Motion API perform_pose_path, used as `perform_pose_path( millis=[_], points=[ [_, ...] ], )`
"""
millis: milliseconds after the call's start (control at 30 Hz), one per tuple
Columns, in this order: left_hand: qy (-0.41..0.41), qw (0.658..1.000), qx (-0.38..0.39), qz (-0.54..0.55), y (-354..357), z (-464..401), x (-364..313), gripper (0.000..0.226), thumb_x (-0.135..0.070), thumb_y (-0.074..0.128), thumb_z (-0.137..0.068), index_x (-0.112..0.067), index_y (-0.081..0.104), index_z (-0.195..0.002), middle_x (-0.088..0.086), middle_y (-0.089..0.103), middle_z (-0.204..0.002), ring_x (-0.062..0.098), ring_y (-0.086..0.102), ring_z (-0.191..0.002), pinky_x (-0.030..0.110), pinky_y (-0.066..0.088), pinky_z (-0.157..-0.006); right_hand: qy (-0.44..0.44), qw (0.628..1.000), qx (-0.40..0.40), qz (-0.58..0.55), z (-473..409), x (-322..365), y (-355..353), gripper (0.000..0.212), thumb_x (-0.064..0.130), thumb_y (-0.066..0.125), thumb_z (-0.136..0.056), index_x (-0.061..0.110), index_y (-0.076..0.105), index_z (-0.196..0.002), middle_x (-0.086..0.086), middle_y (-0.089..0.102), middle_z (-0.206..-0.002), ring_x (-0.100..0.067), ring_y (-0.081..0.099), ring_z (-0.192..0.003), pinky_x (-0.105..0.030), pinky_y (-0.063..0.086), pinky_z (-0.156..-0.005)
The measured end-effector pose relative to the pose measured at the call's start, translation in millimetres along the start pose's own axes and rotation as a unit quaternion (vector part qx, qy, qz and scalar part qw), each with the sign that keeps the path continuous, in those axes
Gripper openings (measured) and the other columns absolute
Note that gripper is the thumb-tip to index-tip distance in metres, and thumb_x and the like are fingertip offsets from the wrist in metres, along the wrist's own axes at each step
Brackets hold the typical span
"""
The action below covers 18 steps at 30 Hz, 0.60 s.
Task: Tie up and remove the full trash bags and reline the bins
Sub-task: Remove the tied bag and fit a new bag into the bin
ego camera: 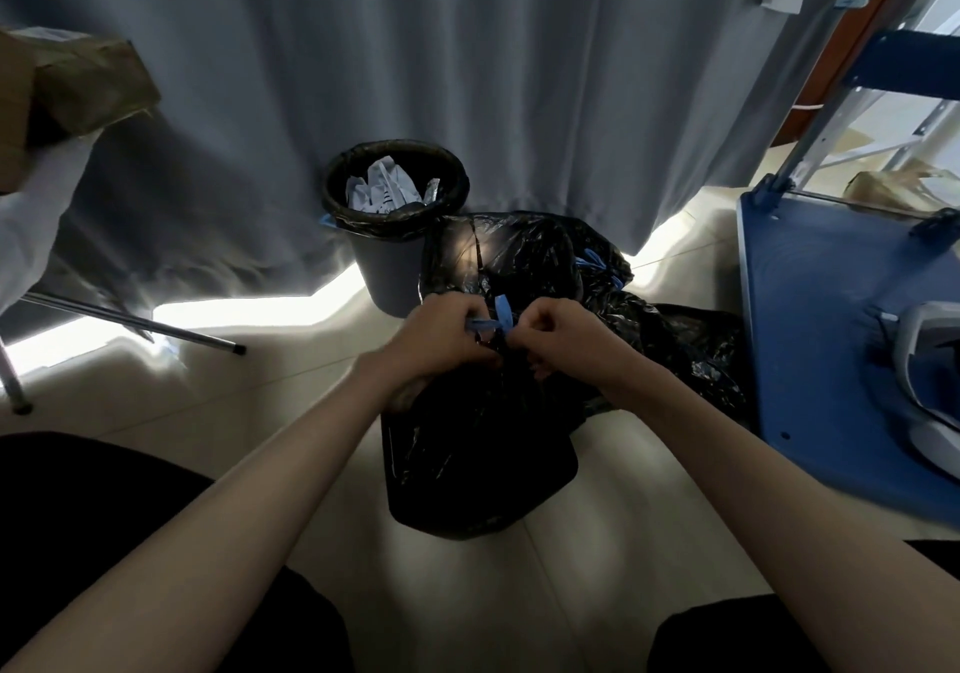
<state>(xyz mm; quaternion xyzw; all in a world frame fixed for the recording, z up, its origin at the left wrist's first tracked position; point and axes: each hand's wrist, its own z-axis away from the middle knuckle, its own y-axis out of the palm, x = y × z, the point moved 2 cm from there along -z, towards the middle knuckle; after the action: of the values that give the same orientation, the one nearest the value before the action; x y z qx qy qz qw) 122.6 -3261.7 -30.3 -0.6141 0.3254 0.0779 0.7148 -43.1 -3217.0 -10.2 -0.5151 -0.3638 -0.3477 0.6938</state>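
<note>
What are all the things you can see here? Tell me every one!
trash bag being tied: one, black, on the floor in front of the person.
drawstring: one, blue, at that bag's neck, between the two hands.
other trash bags: black, heaped behind the first; count unclear.
bin: one, grey with a black liner, by the curtain, white paper inside.
curtain: grey, across the back.
step ladder: one, blue with metal legs, on the right.
cardboard boxes: brown, upper left; count unclear.
floor: pale tiles.
left hand: one, pinching the drawstring.
right hand: one, curled at the bag's neck.
</note>
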Motion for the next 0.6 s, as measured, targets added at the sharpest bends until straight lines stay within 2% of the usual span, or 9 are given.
perform_pose_path(
  millis=[100,200,300,400,500,600],
  points=[
    [0.013,0.996,0.050,0.075,-15.6,1.6,-4.3,0.024,-0.034,0.083,-0.072,-0.017,0.071,-0.084,-0.003,0.065,-0.074,0.003,0.054,-0.064,0.020,0.041,-0.059,0.008,0.999,-0.032,0.015,-0.7,-1.5,2.1,0.040,0.030,0.083,-0.075,0.010,0.052,-0.090,-0.004,0.058,-0.080,-0.017,0.061,-0.068,-0.037,0.058,-0.066],
    [0.016,0.993,0.068,0.098,-14.5,3.0,-5.6,0.017,-0.031,0.079,-0.077,-0.017,0.073,-0.086,-0.008,0.063,-0.072,-0.001,0.053,-0.062,0.018,0.041,-0.061,0.012,0.999,-0.044,0.013,-3.5,-1.7,2.4,0.034,0.015,0.082,-0.075,0.000,0.060,-0.095,-0.003,0.064,-0.074,-0.014,0.065,-0.064,-0.032,0.061,-0.067],
    [0.012,0.990,0.073,0.123,-13.4,3.9,-3.3,0.016,-0.027,0.082,-0.074,-0.018,0.073,-0.085,-0.012,0.063,-0.069,-0.005,0.053,-0.060,0.020,0.042,-0.063,0.009,0.999,-0.044,0.025,-7.5,-3.6,0.5,0.027,0.001,0.079,-0.072,0.000,0.064,-0.093,-0.012,0.072,-0.079,-0.022,0.071,-0.073,-0.043,0.060,-0.078],
    [0.010,0.991,0.080,0.111,-14.1,5.4,-3.2,0.021,-0.024,0.086,-0.068,-0.019,0.072,-0.083,-0.010,0.066,-0.074,0.004,0.059,-0.068,0.024,0.044,-0.066,0.020,0.999,-0.031,-0.008,-7.6,-6.3,2.7,0.035,-0.006,0.079,-0.067,0.001,0.061,-0.097,-0.012,0.070,-0.074,-0.025,0.069,-0.071,-0.049,0.060,-0.078],
    [0.013,0.996,0.052,0.074,-11.8,4.4,-2.0,0.023,-0.025,0.088,-0.062,-0.023,0.070,-0.076,-0.011,0.068,-0.075,0.004,0.063,-0.070,0.024,0.045,-0.065,0.061,0.995,0.028,-0.075,-5.2,-6.8,5.0,0.050,-0.016,0.075,-0.069,-0.003,0.056,-0.114,-0.010,0.062,-0.074,-0.020,0.064,-0.067,-0.034,0.062,-0.068],
    [0.012,1.000,0.011,0.018,-7.0,3.0,-2.9,0.024,-0.033,0.086,-0.059,-0.030,0.063,-0.066,-0.012,0.065,-0.071,0.007,0.061,-0.068,0.028,0.045,-0.061,0.059,0.993,0.071,-0.069,-4.5,-5.0,3.2,0.049,-0.018,0.070,-0.073,-0.004,0.061,-0.118,-0.015,0.065,-0.079,-0.021,0.064,-0.069,-0.028,0.058,-0.067]
  ],
)
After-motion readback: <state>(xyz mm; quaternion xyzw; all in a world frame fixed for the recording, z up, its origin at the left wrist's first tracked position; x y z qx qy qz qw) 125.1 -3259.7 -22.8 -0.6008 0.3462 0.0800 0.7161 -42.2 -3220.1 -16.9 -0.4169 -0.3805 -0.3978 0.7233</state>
